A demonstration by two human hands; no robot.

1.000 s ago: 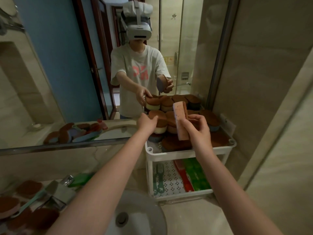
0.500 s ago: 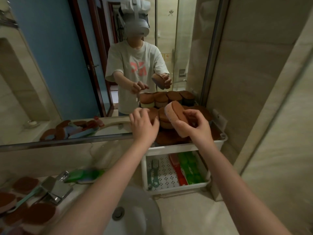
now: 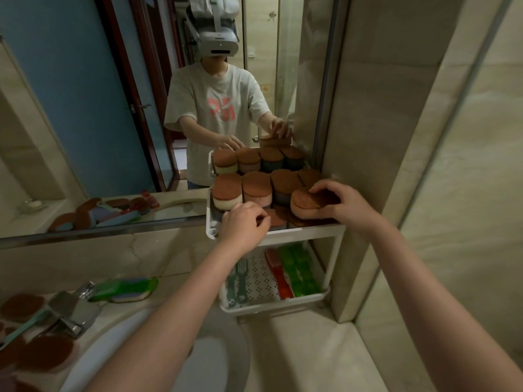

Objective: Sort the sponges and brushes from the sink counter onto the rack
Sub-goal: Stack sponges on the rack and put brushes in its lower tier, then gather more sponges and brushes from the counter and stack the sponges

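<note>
A white two-tier rack stands on the counter against the mirror. Its top shelf carries several stacked brown-topped sponges. My right hand grips a pink sponge with a brown scouring top and holds it flat on the right part of the top shelf. My left hand hovers at the shelf's front left edge with loosely curled fingers and holds nothing. The lower shelf holds a teal brush, a red brush and green sponges.
More brown sponges and a teal-handled brush lie at the left of the counter by the chrome tap. A green sponge lies behind the tap. The white basin is below. A tiled wall stands right of the rack.
My right hand turned the pink sponge from upright to flat and lowered it onto the top shelf's right side. My left hand dropped from the sponge stack to the shelf's front edge.
</note>
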